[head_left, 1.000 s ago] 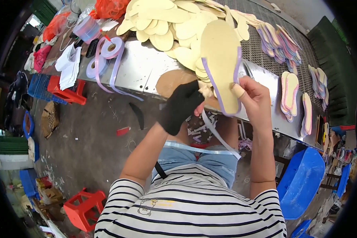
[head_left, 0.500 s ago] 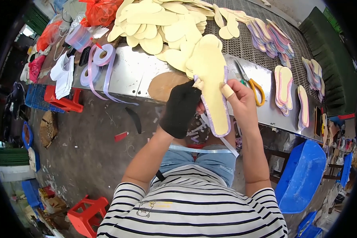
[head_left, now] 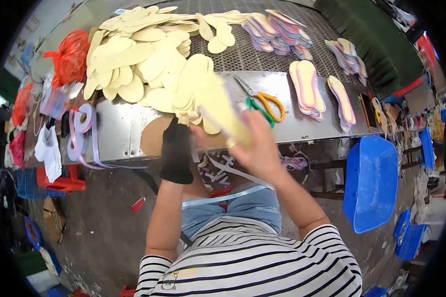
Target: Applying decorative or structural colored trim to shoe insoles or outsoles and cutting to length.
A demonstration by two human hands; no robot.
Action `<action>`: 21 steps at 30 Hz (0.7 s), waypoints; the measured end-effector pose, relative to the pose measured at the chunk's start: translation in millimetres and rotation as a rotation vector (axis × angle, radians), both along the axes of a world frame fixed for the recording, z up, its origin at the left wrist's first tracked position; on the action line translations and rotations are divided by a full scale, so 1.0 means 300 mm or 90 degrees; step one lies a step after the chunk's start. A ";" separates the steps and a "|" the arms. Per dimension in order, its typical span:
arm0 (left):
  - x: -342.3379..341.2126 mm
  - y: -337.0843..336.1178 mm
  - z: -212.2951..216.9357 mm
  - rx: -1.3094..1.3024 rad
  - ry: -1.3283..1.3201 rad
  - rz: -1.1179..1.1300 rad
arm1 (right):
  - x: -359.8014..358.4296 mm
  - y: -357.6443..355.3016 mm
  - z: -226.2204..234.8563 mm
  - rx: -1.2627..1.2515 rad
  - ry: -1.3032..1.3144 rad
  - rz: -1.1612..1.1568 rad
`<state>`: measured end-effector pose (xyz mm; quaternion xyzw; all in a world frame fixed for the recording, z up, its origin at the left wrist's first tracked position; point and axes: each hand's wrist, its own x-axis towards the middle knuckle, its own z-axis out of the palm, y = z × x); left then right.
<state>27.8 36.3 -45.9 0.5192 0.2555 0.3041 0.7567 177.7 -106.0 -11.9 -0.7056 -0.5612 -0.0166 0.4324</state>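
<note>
Insole (head_left: pixel 223 106) yellow, flat, blurred; right hand (head_left: pixel 255 148) grips; gloved left hand (head_left: pixel 177 151) beside.

One pair of scissors (head_left: pixel 263 103), one blue tub (head_left: pixel 371 183), one red bag (head_left: pixel 72 57).

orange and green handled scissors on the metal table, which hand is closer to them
Right. The right hand is just below the orange and green handled scissors, holding a pale yellow foam insole. The black-gloved left hand is farther to their left.

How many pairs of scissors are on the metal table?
2. The orange-handled scissors and the green-handled scissors lie side by side on the table, just beyond the right hand. The soles may hide others.
</note>
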 end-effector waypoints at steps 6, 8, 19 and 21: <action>-0.090 0.006 0.025 -0.218 -0.239 -0.072 | 0.567 -0.068 -0.046 -0.109 -0.158 -0.414; -0.115 0.003 0.044 0.095 -0.116 -0.047 | 0.626 -0.096 -0.060 -0.082 -0.320 -0.407; -0.127 0.002 0.034 -0.243 -0.208 0.056 | 0.012 0.133 -0.053 -0.020 -0.013 0.172; -0.137 -0.001 0.037 -0.258 -0.240 0.050 | -0.034 0.160 -0.010 0.004 -0.038 0.215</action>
